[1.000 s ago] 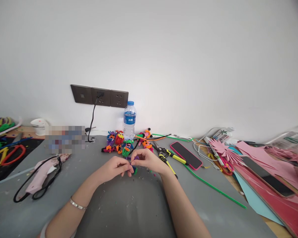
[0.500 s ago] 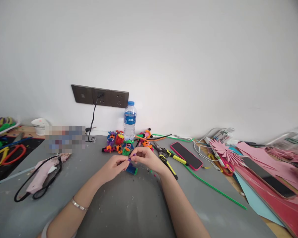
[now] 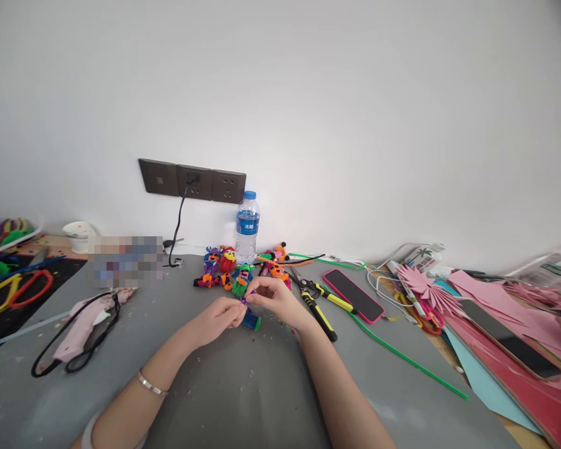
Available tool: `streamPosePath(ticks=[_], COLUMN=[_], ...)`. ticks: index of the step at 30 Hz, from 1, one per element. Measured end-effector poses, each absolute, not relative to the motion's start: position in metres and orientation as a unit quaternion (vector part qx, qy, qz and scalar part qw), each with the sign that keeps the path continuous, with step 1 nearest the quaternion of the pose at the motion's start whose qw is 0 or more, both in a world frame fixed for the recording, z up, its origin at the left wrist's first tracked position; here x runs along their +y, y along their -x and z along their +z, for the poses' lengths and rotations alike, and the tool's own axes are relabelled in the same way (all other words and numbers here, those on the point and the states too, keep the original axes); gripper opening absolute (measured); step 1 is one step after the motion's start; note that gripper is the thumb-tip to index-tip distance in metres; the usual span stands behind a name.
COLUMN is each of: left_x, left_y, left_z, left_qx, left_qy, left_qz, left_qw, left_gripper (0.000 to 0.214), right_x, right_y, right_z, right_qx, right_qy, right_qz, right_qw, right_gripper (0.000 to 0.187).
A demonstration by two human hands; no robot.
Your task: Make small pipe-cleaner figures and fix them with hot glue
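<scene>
My left hand [image 3: 220, 319] and my right hand [image 3: 273, 300] meet over the middle of the grey mat. Both pinch a small purple piece of pipe cleaner [image 3: 243, 300] between fingertips, which cover much of it. Just under the fingers lies a blue roll with a green end [image 3: 251, 322], partly hidden. Behind the hands is a cluster of fuzzy pipe cleaner dolls: a green one [image 3: 242, 280], a purple one [image 3: 211, 260], a red and yellow one [image 3: 227, 258] and several in orange and pink.
A water bottle [image 3: 247, 229] stands by the wall. Yellow-black pliers [image 3: 318, 312], a pink-cased phone [image 3: 354, 296] and a green pipe cleaner [image 3: 411, 360] lie right. A pink glue gun [image 3: 78, 330] and scissors [image 3: 30, 290] are left. Pink paper [image 3: 505, 305] and another phone [image 3: 509, 340] lie far right.
My left fingers have curled in more around the purple piece. The view has shifted slightly, and another person's hand at the right edge has gone from sight.
</scene>
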State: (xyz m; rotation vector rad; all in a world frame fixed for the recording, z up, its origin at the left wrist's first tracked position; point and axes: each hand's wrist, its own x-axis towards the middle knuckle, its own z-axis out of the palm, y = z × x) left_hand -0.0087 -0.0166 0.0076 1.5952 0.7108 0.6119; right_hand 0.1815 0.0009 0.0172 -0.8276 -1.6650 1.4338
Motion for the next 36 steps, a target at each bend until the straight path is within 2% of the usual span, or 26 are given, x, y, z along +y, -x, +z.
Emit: streamPosePath(ticks=[5, 9, 14, 19, 22, 25, 29, 36], left_x=[-0.018, -0.020, -0.017, -0.011, -0.009, -0.008, -0.009, -0.013], left_y=[0.005, 0.002, 0.001, 0.002, 0.003, 0.004, 0.006, 0.005], left_z=[0.012, 0.018, 0.018, 0.004, -0.001, 0.000, 0.004, 0.011], left_qx=[0.291, 0.290, 0.363, 0.378, 0.403, 0.419, 0.438, 0.431], left_qy=[-0.645, -0.606, -0.627, -0.658, -0.657, -0.666, -0.648, -0.587], left_qz=[0.266, 0.266, 0.308, 0.384, 0.449, 0.460, 0.473, 0.496], left_qw=[0.655, 0.691, 0.617, 0.526, 0.452, 0.412, 0.406, 0.473], left_gripper=[0.036, 0.039, 0.043, 0.025, 0.021, 0.014, 0.011, 0.010], right_x=[-0.001, -0.001, -0.001, -0.001, 0.000, 0.001, 0.001, 0.001], right_y=[-0.182, -0.182, -0.179, -0.176, -0.176, -0.176, -0.176, -0.179], right_z=[0.018, 0.016, 0.016, 0.017, 0.016, 0.015, 0.016, 0.020], right_qx=[-0.647, -0.663, -0.671, -0.655, -0.656, -0.656, -0.650, -0.624], right_qy=[0.298, 0.298, 0.344, 0.349, 0.379, 0.380, 0.374, 0.345], right_qz=[0.605, 0.588, 0.519, 0.525, 0.502, 0.508, 0.517, 0.560], right_qw=[0.357, 0.355, 0.403, 0.417, 0.418, 0.408, 0.412, 0.421], right_gripper=[0.029, 0.028, 0.028, 0.029, 0.030, 0.029, 0.030, 0.029])
